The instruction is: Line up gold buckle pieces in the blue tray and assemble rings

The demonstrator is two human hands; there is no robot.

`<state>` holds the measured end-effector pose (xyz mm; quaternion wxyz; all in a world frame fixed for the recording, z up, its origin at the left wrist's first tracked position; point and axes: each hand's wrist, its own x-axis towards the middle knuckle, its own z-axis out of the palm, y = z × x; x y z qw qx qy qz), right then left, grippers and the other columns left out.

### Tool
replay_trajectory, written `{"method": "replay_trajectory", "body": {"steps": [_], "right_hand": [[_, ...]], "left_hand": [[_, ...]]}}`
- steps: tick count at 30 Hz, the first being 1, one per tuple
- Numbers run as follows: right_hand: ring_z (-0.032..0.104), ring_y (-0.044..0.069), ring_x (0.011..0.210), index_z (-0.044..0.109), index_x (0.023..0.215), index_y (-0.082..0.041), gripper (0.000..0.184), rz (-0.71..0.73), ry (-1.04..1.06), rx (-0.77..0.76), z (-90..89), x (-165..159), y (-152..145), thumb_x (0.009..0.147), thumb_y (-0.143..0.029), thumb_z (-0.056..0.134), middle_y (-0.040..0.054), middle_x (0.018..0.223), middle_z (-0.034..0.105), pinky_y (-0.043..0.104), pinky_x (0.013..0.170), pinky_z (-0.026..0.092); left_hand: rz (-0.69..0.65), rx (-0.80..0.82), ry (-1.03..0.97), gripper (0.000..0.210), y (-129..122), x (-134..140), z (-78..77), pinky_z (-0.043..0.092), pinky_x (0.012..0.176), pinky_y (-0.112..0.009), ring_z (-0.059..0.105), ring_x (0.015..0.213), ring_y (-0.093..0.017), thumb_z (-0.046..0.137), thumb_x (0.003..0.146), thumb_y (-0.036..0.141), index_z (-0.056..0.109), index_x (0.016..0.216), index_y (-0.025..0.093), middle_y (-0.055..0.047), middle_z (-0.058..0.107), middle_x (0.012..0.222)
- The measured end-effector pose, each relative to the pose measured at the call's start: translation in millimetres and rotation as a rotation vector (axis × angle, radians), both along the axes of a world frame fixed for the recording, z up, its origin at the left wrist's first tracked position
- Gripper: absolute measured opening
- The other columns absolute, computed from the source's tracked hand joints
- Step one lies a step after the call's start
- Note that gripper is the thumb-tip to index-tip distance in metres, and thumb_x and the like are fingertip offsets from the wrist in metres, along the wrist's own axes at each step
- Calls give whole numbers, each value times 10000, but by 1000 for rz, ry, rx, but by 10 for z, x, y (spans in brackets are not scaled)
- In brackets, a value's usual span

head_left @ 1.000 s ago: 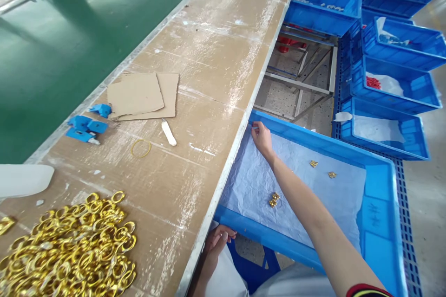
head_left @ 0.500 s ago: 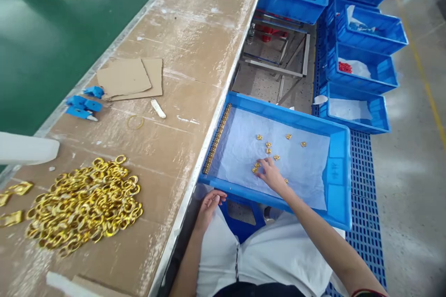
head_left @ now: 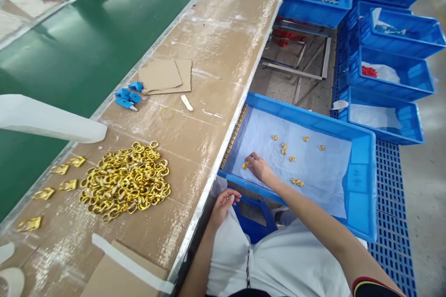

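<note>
My right hand (head_left: 258, 168) reaches into a blue tray (head_left: 362, 167) lined with white paper (head_left: 324, 185). Its fingertips are closed on a small gold piece (head_left: 245, 165), partly hidden by them. Further small gold pieces (head_left: 291, 158) lie scattered on the paper, with a cluster (head_left: 297, 182) just right of my wrist. Along the tray's left wall runs a tight row of gold pieces (head_left: 234, 137). Just outside the tray's near edge, above my lap, my left hand (head_left: 225, 205) has its fingers curled towards the thumb; what they hold, if anything, cannot be made out.
On the brown-covered bench (head_left: 205, 134) lie a heap of gold rings (head_left: 127, 178), several gold ring-shaped parts with square heads (head_left: 68, 185), blue bottles (head_left: 127, 97), and cardboard (head_left: 160, 75). A white arm-like fixture (head_left: 52, 118) overhangs it. Blue bins (head_left: 386, 125) stand at right.
My right hand has moved left across the paper, towards the row, with gold at its fingertips. The cluster by my wrist shows more fully. My left hand stays by the tray edge; the view has shifted.
</note>
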<state>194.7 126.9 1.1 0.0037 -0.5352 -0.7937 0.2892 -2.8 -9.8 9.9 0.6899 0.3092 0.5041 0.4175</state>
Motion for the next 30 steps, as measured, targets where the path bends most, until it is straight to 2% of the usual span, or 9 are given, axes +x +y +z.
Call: {"method": "replay_trajectory", "body": {"steps": [6,14,30], "right_hand": [[690,199,1034,676,1115,-202,278,117,72,-17,-25,-266,39,916,-16,619,82,1167,619,323,950,550],[691,214,1044,603,1188,-185,287,197,119,-55,-17,-443,32,944,-36,584,93,1167,612,356,954,566],[704,247,1087,552,1273,-142,382,154,65,-111,-1,-644,82,914,-16,580,145,1227,609,358,972,554]], "left_hand": [[3,-9,-2,483,-1,-16,-5,490,753,-311,675,856,-224,730,833,657,772,923,184,-105,764,955],[-17,-9,-11,472,-2,-30,3,497,775,-326,680,890,-237,714,865,633,772,973,177,-110,768,982],[-16,-13,-22,500,-34,-24,-67,498,785,-325,686,893,-236,709,867,644,757,991,162,-118,759,989]]}}
